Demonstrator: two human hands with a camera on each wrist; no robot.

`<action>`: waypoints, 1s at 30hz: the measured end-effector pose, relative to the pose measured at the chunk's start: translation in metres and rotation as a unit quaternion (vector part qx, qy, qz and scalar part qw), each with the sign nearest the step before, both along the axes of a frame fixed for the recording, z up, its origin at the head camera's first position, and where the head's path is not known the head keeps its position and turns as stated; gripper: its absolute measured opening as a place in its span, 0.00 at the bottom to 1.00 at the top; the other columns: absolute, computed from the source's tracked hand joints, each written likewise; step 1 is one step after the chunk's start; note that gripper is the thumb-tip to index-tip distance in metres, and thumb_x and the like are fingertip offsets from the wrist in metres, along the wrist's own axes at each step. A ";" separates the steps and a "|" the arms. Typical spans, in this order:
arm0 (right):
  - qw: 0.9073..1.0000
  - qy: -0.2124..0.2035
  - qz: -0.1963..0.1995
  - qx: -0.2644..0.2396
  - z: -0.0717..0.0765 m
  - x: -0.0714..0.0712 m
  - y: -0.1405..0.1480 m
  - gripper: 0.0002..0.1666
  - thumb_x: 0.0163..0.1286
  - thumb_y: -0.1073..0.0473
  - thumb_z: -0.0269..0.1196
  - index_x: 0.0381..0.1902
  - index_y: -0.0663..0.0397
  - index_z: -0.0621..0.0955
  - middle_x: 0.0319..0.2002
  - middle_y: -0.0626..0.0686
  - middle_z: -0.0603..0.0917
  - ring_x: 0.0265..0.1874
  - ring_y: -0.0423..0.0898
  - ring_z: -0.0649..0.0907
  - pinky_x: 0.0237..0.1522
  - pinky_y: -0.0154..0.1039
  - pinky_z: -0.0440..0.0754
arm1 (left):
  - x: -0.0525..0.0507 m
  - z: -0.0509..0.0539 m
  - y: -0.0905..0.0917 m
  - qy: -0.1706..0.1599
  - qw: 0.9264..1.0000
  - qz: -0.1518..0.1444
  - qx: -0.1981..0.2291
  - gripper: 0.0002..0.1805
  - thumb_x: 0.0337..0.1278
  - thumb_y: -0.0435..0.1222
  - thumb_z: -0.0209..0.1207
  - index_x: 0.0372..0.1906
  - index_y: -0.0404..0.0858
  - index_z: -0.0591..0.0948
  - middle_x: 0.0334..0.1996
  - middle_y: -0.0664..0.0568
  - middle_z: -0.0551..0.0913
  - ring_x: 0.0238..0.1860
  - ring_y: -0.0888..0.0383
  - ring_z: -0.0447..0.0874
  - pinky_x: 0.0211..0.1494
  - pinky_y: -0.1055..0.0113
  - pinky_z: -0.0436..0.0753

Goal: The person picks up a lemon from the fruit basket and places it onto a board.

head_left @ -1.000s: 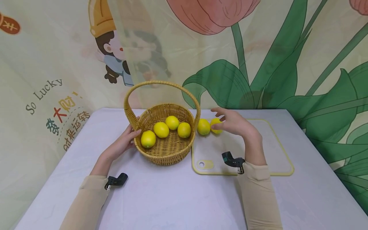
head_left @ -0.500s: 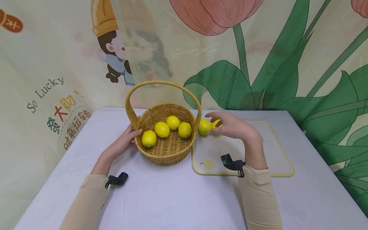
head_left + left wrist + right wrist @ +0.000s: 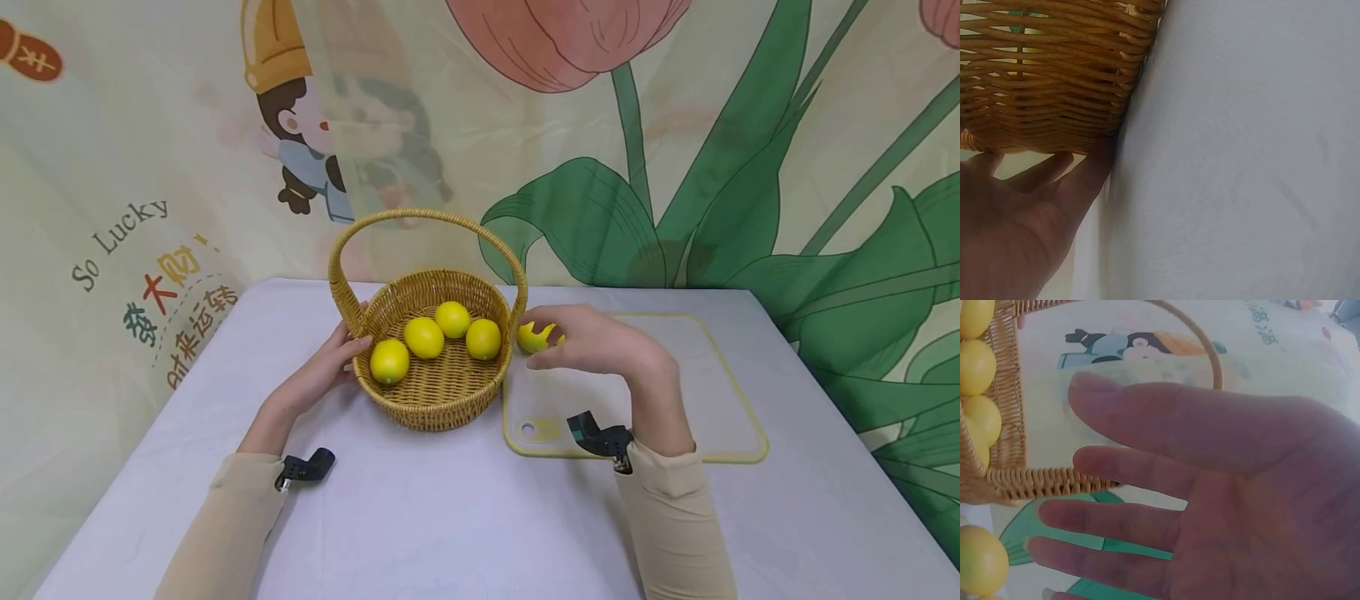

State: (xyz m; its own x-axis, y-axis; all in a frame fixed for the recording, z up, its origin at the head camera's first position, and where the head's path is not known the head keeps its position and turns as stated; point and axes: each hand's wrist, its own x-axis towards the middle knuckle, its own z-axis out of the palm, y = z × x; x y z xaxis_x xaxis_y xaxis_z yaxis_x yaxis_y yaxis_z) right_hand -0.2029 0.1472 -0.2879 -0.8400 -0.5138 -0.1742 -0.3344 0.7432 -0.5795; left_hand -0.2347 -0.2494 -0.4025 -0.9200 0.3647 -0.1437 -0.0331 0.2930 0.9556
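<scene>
My left hand holds the side of a wicker basket, its thumb over the rim by the handle. In the left wrist view, several fingers touch the basket's outer wall low down near the table. Inside the basket lie several yellow lemons. My right hand hovers just right of the basket, thumb and fingers apart, with nothing held. Behind its fingers a lemon shows in part on the cutting board. The right wrist view also has this lemon, away from the fingertips.
The board has a yellow-green edge and a hole in its near left corner. A white cloth covers the table. Behind it hangs a printed backdrop with tulips and a cartoon figure. The tall basket handle stands upright.
My right hand has moved left across the lemons on the board; one that showed before is now hidden behind it. The left hand stays at the basket, which has not moved on the table.
</scene>
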 end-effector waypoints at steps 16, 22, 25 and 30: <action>0.998 0.023 0.044 -0.029 -0.010 -0.001 -0.037 0.38 0.63 0.53 0.68 0.71 0.43 0.70 0.63 0.50 0.78 0.58 0.52 0.78 0.59 0.49 0.78 | -0.001 -0.005 0.000 -0.004 1.000 0.005 0.000 0.39 0.75 0.56 0.44 0.79 0.65 0.36 0.82 0.50 0.39 0.78 0.44 0.52 0.72 0.40 0.66; 0.998 0.030 0.049 -0.036 -0.022 -0.008 -0.053 0.40 0.64 0.54 0.69 0.72 0.47 0.69 0.69 0.51 0.74 0.64 0.53 0.77 0.62 0.50 0.78 | -0.002 -0.004 0.001 -0.001 1.000 -0.001 -0.001 0.40 0.75 0.56 0.45 0.79 0.65 0.36 0.82 0.51 0.39 0.78 0.44 0.53 0.72 0.41 0.67; 0.998 0.037 0.043 -0.030 -0.028 -0.011 -0.059 0.40 0.64 0.54 0.69 0.72 0.48 0.69 0.70 0.51 0.72 0.66 0.54 0.75 0.65 0.51 0.76 | -0.003 -0.003 0.000 0.000 1.000 -0.002 -0.004 0.40 0.75 0.56 0.45 0.79 0.65 0.36 0.82 0.51 0.39 0.78 0.44 0.53 0.72 0.41 0.67; 0.998 0.057 0.020 -0.007 -0.037 -0.015 -0.070 0.40 0.63 0.54 0.69 0.73 0.47 0.69 0.71 0.52 0.70 0.70 0.52 0.70 0.69 0.52 0.72 | -0.001 -0.002 0.000 -0.001 1.000 0.001 -0.005 0.39 0.75 0.56 0.45 0.79 0.65 0.36 0.82 0.51 0.39 0.78 0.44 0.53 0.72 0.42 0.67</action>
State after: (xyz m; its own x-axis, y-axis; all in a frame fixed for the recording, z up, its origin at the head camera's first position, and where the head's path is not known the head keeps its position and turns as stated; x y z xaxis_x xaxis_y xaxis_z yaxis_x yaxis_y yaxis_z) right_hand -0.2180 0.0775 -0.3246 -0.8331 -0.5486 -0.0708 -0.4282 0.7206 -0.5453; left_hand -0.2358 -0.2496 -0.4040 -0.9202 0.3623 -0.1485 -0.0350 0.3017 0.9528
